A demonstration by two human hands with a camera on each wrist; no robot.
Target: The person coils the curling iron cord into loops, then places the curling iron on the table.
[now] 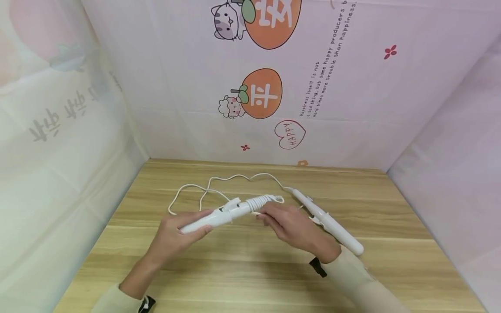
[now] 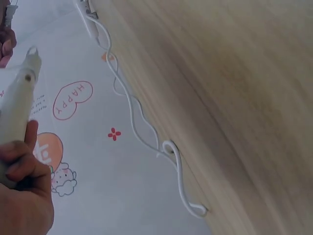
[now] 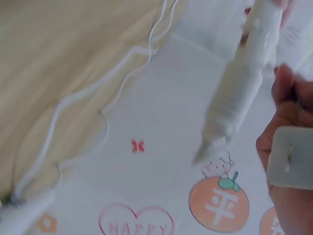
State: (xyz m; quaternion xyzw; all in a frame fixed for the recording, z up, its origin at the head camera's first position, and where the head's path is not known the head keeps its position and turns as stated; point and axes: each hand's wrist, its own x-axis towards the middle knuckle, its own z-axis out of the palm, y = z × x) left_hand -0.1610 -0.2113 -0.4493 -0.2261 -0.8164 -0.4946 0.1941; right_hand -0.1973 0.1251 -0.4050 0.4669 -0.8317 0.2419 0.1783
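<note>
My left hand (image 1: 168,239) grips the barrel end of a white curling iron (image 1: 211,219), its thumb and fingers on opposite sides. A white cord (image 1: 257,203) is wound in tight coils round the iron's far end, which points right. Close beside those coils is my right hand (image 1: 289,228), fingers curled. In the left wrist view it pinches a white plug (image 2: 10,11) whose prongs stick up. A second white curling iron (image 1: 340,232) lies slanted on the table behind the right wrist, partly hidden by it.
Another white cord (image 1: 231,177) runs from the second iron leftward in loose loops over the wooden table (image 1: 242,278). Printed cloth (image 1: 344,130) hangs along the back, with pale cloth walls at both sides.
</note>
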